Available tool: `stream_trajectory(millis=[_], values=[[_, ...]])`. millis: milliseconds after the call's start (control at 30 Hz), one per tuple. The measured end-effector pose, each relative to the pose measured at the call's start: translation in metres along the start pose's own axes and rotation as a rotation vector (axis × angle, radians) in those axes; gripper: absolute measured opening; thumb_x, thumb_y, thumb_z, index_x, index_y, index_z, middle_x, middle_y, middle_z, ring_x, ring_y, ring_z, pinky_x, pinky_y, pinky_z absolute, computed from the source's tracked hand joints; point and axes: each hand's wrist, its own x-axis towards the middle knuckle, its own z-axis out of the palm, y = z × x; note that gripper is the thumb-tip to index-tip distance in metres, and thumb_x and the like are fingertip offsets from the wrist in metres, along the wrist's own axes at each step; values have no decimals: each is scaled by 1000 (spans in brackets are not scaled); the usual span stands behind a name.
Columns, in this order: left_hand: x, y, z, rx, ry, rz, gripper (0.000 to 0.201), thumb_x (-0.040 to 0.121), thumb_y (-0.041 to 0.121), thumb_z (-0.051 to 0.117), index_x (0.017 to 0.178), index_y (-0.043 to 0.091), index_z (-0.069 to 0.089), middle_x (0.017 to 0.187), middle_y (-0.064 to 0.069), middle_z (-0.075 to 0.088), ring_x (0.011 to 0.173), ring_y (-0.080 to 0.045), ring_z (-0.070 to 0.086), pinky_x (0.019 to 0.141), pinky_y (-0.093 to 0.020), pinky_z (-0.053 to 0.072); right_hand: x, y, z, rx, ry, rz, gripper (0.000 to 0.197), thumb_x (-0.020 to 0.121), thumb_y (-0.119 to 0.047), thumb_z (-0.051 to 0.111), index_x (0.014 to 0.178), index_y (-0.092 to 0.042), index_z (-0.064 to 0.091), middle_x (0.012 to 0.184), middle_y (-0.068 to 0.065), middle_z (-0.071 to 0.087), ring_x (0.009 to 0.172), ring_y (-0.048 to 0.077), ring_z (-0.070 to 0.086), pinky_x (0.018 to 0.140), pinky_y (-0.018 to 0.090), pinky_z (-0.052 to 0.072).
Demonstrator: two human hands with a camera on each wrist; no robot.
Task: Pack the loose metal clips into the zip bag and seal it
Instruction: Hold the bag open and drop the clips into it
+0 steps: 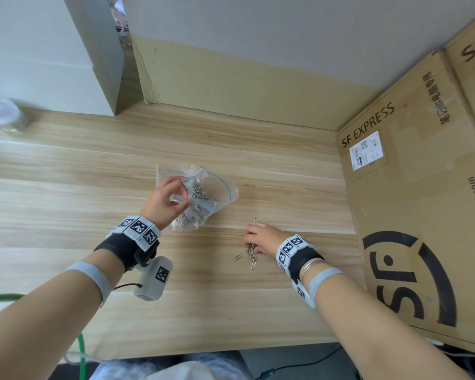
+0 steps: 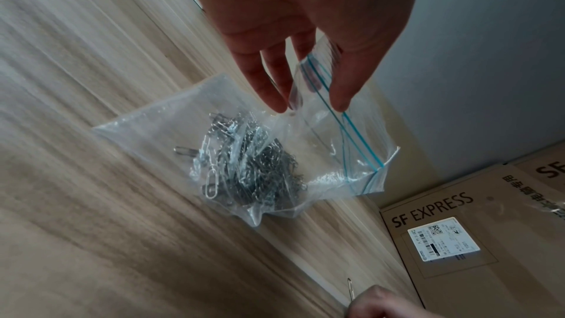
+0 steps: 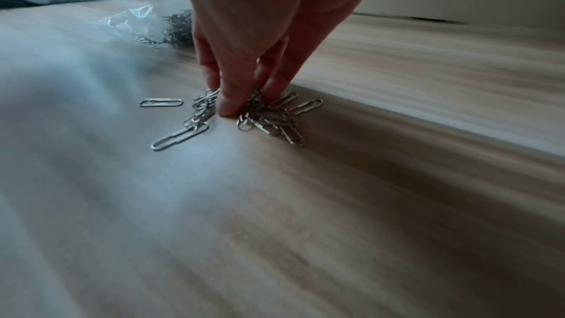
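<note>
While left hand (image 1: 166, 200) pinches zip bag (image 1: 203, 196), right hand (image 1: 261, 238) gathers clips (image 1: 251, 255).

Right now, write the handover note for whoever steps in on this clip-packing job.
Left hand: pinches the zip bag by its blue seal strip, mouth held open, bag bottom resting on the wooden table.
Right hand: fingertips pinching into the pile of loose clips on the table, to the right of the bag.
Done: most clips are already in the bag.
Left: lift this pile in, collect the stray clips beside it and the one beyond the right hand, then press the seal shut.
</note>
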Motion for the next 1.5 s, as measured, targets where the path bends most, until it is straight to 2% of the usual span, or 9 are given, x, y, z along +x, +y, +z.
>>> stream_trajectory(millis=[233, 367, 667, 800, 967, 1133, 1267, 1367, 1500], values=[[-1, -1, 1, 7, 0, 2, 29, 76, 2, 66, 65, 22, 48, 112, -1, 47, 86, -1, 53, 68, -3, 47, -1, -1, -1, 117, 25, 29, 25, 87, -4, 52, 112, -3, 57, 119, 14, 52, 105, 31, 53, 89, 43, 44], [0, -1, 1, 10, -1, 10, 28, 76, 2, 66, 65, 21, 48, 112, -1, 46, 87, 0, 53, 68, -2, 47, -2, -3, -5, 175, 41, 91, 22, 87, -7, 54, 108, -4, 58, 116, 11, 55, 105, 26, 53, 88, 33, 41], [0, -1, 0, 13, -3, 11, 27, 77, 3, 65, 66, 21, 48, 113, 0, 46, 88, 1, 53, 70, -2, 47, -6, -4, -10, 395, 263, 146, 11, 78, -3, 62, 85, -11, 67, 93, 5, 66, 86, 21, 60, 85, 40, 50], [0, 0, 1, 11, -8, -9, 26, 77, 3, 65, 66, 19, 49, 117, 2, 44, 89, 0, 52, 71, -3, 47, -14, -12, -50, 485, 405, 177, 7, 84, -8, 61, 89, -10, 66, 98, 4, 65, 89, 15, 60, 90, 29, 51], [2, 0, 3, -25, -21, 0, 28, 77, 1, 65, 65, 21, 50, 119, 0, 44, 94, 1, 52, 72, -6, 49, 0, -27, -114, 532, 551, 114, 9, 82, -11, 65, 90, -9, 66, 97, 6, 66, 89, 14, 60, 84, 18, 47], [1, 1, 2, -31, -34, 5, 28, 77, 1, 65, 65, 21, 49, 120, 2, 42, 94, 4, 52, 72, -3, 47, 35, -47, -138, 522, 599, 27, 7, 76, -6, 70, 83, -8, 68, 90, 9, 67, 84, 22, 62, 82, 28, 50], [1, 2, 0, -45, -31, 7, 28, 76, 1, 65, 65, 21, 49, 121, 3, 41, 92, 21, 48, 72, -3, 47, 53, -56, -135, 481, 500, 22, 15, 75, -8, 71, 90, -8, 70, 95, 8, 69, 86, 23, 63, 87, 35, 49], [1, 0, -3, -53, -27, 2, 29, 76, 1, 65, 65, 22, 49, 121, 3, 42, 91, 20, 49, 73, -3, 47, 52, -58, -134, 527, 427, 41, 24, 79, -12, 69, 102, -14, 69, 106, 3, 70, 90, 17, 65, 90, 30, 49], [1, -1, -6, -49, -6, -24, 27, 77, 0, 64, 65, 19, 49, 118, 2, 43, 89, 5, 54, 70, -3, 47, 38, -42, -135, 628, 571, 145, 22, 87, -17, 59, 108, -18, 66, 97, 3, 72, 73, 12, 67, 73, 23, 57]])
